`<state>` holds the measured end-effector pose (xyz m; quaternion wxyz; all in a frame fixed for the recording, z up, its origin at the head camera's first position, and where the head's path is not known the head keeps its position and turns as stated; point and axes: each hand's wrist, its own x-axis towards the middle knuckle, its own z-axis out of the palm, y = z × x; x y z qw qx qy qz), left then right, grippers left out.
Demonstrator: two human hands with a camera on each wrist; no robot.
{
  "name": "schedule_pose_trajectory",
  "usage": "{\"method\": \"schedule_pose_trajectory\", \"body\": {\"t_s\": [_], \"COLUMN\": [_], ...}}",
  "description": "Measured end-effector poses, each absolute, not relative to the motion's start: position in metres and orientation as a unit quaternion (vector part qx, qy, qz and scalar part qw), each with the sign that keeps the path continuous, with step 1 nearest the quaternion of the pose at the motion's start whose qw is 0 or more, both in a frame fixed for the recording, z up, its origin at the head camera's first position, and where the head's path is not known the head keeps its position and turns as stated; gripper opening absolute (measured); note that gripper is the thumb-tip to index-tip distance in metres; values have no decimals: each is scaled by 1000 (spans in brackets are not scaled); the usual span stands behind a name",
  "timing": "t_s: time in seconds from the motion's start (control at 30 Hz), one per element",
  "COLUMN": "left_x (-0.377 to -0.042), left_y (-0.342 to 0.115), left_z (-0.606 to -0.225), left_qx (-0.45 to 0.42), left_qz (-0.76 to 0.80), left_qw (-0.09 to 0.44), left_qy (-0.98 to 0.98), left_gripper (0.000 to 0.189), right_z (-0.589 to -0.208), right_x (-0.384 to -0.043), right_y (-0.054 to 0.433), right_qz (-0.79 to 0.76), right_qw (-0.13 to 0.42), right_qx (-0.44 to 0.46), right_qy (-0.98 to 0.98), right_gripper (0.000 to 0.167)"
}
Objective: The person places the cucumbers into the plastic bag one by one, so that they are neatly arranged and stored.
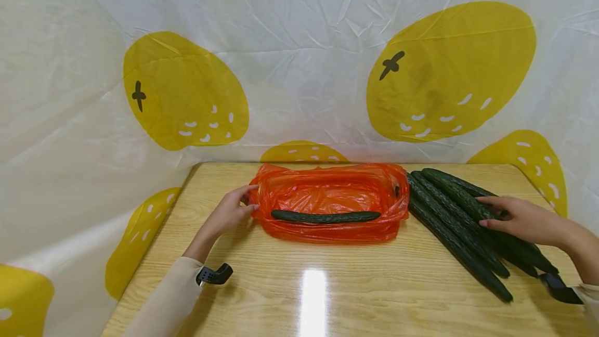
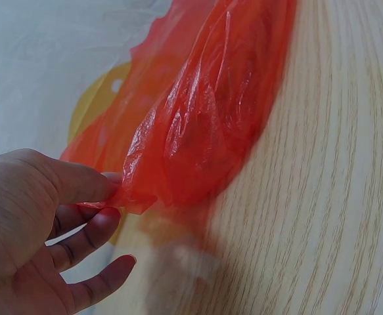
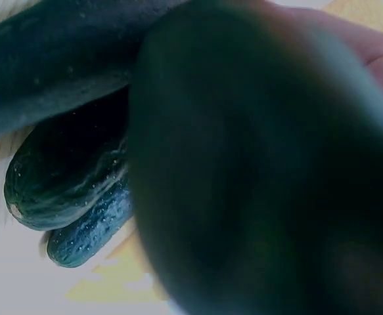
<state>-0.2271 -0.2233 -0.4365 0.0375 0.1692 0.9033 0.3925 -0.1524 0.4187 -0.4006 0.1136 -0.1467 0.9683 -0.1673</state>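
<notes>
From the left wrist I can see what the head view leaves small: the left hand [image 1: 234, 207] has the bag's edge nipped between thumb and fingertip, with other fingers bent loosely below. The right wrist view is mostly one cucumber [image 3: 237, 164], blurred and very near, with part of the right hand [image 1: 519, 220] behind it; past it show the blunt ends of two more, one with a pale spot at its tip. Only the head view takes in the whole spread.

The bag [image 1: 327, 233] is thin, red and crinkled, lying along the middle of the table's [image 1: 262, 295] far edge with its mouth spread wide. A single dark green cucumber [image 1: 326, 217] lies lengthwise in it, on the side toward the table's near edge. The pile [image 1: 460, 250] sits by the table's right edge, several long, bumpy cucumbers side by side, slanting from the bag's right end toward the near right corner. Whether their far ends touch the bag I can't tell.

The left arm comes up from the near left corner, a black strap [image 1: 214, 274] at the wrist. The right arm reaches in over the right edge, hand on top of the pile, thumb and fingers bent around a cucumber there.
</notes>
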Motion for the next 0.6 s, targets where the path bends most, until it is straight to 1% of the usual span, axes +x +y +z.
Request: {"method": "schedule_pose_trajectory", "body": {"t_s": [0.17, 0.27, 0.37, 0.6], "left_x": [-226, -226, -226, -226], "left_y": [-223, -223, -222, -221], "left_z": [-437, -437, -436, -437], "left_qx": [173, 172, 171, 175], "left_qz": [391, 392, 391, 383], "left_qw": [36, 36, 37, 31], "left_qy": [903, 903, 904, 907], "left_gripper": [53, 54, 54, 54], "right_z": [-396, -394, -394, -401], "right_x": [-149, -150, -150, -150], "right_y": [422, 423, 423, 421], "right_qz": [-166, -166, -158, -138], "right_qw": [156, 164, 153, 104], "right_qx": [-135, -136, -131, -115], "right_qy": [964, 963, 967, 978], "right_gripper": [77, 80, 80, 81]}}
